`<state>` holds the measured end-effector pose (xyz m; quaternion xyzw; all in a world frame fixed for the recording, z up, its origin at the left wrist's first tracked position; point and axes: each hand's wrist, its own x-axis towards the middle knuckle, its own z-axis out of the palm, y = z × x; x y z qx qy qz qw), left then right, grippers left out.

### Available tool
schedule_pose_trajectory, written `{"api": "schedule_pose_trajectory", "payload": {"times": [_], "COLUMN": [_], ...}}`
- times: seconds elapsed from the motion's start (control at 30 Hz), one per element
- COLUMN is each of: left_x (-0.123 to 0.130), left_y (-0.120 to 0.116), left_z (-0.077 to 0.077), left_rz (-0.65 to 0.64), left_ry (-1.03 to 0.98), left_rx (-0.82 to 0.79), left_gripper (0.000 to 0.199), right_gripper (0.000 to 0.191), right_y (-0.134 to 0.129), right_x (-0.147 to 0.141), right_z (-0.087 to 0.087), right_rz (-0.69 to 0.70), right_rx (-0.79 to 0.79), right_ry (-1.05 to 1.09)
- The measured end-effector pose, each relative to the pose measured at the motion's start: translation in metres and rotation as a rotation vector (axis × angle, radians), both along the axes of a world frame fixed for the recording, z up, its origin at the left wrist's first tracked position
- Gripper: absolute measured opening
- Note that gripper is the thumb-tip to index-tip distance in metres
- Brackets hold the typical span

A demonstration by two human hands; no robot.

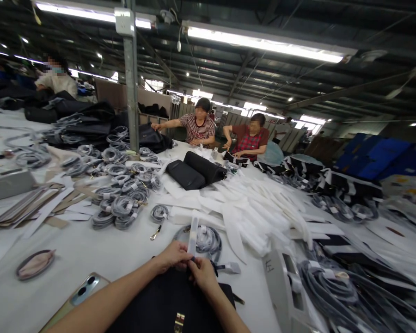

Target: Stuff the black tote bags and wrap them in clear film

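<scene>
Left hand [175, 256] and right hand [203, 274] pinch one white strip [193, 232] above one black bag [152, 303]; one phone [86, 287] lies leftward, one gold clasp [179, 322] nearer.

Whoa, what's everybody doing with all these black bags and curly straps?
The left hand and the right hand are together at the top edge of a black bag, with a white strip standing up just beyond the fingertips. The bag has a gold clasp. Across the table, a person in a striped shirt is reaching out to a dark bag, and a person in a red checked apron is bent over their work. Coiled gray straps are heaped between.
</scene>
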<state>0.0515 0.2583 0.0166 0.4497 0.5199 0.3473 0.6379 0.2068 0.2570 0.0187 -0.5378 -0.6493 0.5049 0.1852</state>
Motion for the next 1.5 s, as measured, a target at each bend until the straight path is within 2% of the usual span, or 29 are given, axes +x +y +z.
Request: {"api": "schedule_pose_trajectory", "payload": {"times": [0.07,0.2,0.37,0.5,0.7,1.07,1.23,1.43,1.5], "left_x": [0.000,-0.001,-0.001,-0.002,-0.003,-0.001,0.001,0.003,0.003], "left_y": [0.000,0.002,0.002,0.000,0.005,0.015,0.011,-0.007,-0.014], "left_z": [-0.002,-0.005,-0.004,-0.003,0.003,0.012,0.014,0.013,0.011], "left_rz": [0.005,0.006,-0.005,-0.032,-0.086,-0.176,-0.161,-0.148,-0.182], "left_ry": [0.041,0.121,0.190,0.211,0.290,0.430,0.553,0.736,0.773], "left_rx": [-0.027,-0.055,-0.065,-0.029,0.024,0.068,0.190,0.368,0.391], "left_gripper": [0.028,0.020,0.023,0.026,0.014,0.020,0.019,0.018,0.018], "right_gripper": [0.019,0.027,0.028,0.028,0.026,0.021,0.017,0.014,0.024], "right_y": [-0.002,-0.004,-0.005,-0.006,-0.008,-0.009,-0.009,-0.009,-0.010], "right_x": [0.001,0.003,0.004,0.005,0.005,0.005,0.005,0.004,0.004], "right_z": [-0.001,0.000,-0.001,-0.003,-0.003,-0.001,-0.004,-0.012,-0.013], "right_rz": [0.002,0.019,0.020,0.015,0.008,-0.021,-0.070,-0.171,-0.201], "right_rx": [-0.004,0.003,0.017,0.016,0.036,0.052,0.043,0.021,0.010], "right_ry": [0.017,0.049,0.057,0.061,0.059,0.051,0.029,0.016,0.023]}}
